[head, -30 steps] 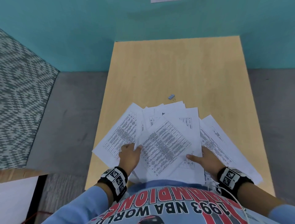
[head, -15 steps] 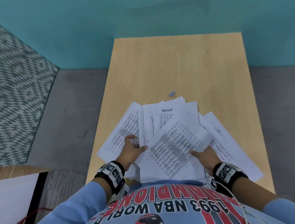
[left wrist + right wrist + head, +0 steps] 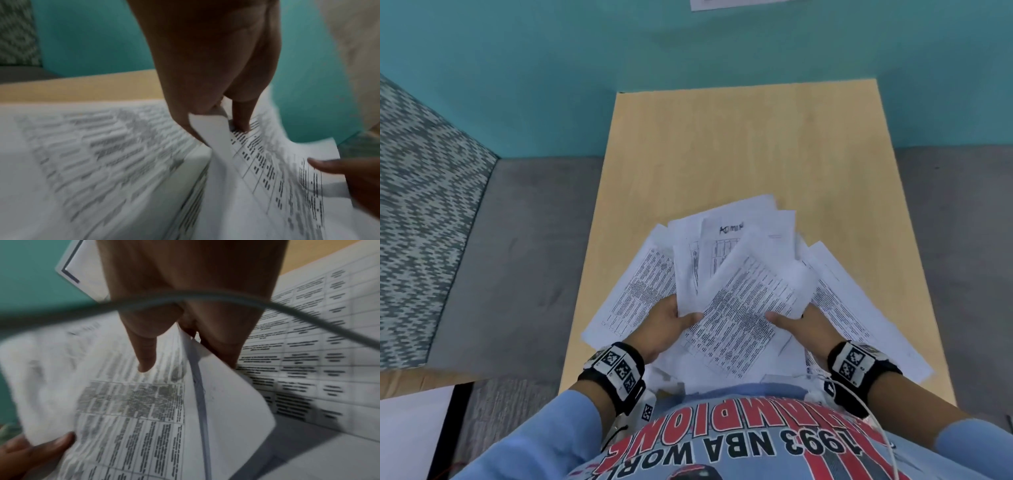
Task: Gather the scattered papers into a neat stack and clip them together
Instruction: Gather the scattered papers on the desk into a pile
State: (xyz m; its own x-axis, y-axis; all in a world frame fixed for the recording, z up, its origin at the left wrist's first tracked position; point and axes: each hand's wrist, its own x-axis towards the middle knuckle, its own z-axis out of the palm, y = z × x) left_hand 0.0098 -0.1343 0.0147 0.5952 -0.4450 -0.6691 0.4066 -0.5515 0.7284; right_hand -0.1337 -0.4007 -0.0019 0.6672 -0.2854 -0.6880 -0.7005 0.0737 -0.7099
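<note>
My left hand and right hand pinch the fanned papers above the near table — outer sheets lie loose and could slide off the edge.

Both hands now pinch bundle of papers, lifting it; clip now hidden behind sheets.

Pale wooden table with its far edge against a teal wall, a white sheet pinned high on that wall, cut off by the frame. Grey floor on either side of the table, meeting a grey-and-white zigzag-patterned surface at left. Lower left, a white panel edged by a black strip.
</note>
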